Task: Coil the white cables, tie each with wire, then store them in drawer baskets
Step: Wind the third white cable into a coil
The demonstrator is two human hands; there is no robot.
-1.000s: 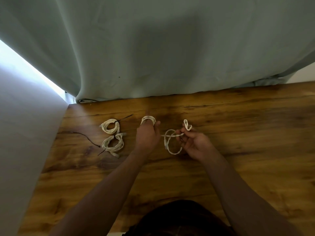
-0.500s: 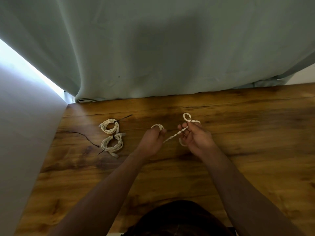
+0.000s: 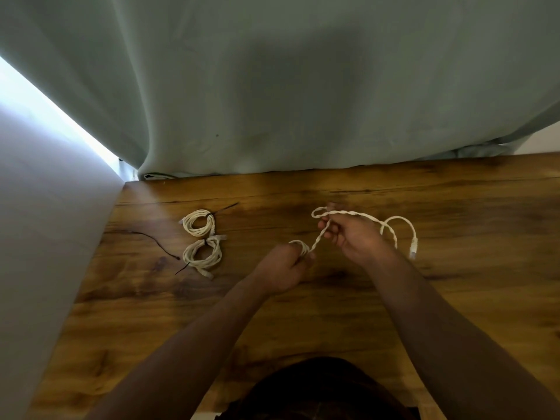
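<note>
**A:** What is held nearest the near edge of the table point(image 3: 485, 283)?

**B:** A white cable point(image 3: 317, 240) is gripped by both hands, about mid-table. A small loop of it is wound round the curled fingers of the left hand point(image 3: 281, 268). From there the twisted strand is led up to the right hand point(image 3: 354, 237), where it is pinched between curled fingers and thumb. It is then draped past the back of that hand, and its plug end point(image 3: 413, 247) is seen out toward the right edge.

**A:** How much of this coil is judged to be done?

**B:** Little. 1 loop, perhaps 2, can be counted on the left fingers, though that part is too small to be sure. Most of the length is yet to be wound, and no tie has been put on it.

**A:** And farther out?

**B:** Toward the far-left corner 2 finished coils are laid touching, the nearer coil point(image 3: 190, 254) and the farther coil point(image 3: 190, 223). Each is bound with dark wire. 1 loose black wire point(image 3: 154, 241) is laid just left of them and is probably meant for the cable in hand.

**A:** What is left, then?

**B:** 2 of the 3 cables shown can be counted as coiled and tied. The 3rd is to be finished and tied, and all 3 are to be stored. No drawer baskets are shown; only a curtain point(image 3: 303, 101) is hung behind the far edge.
</note>
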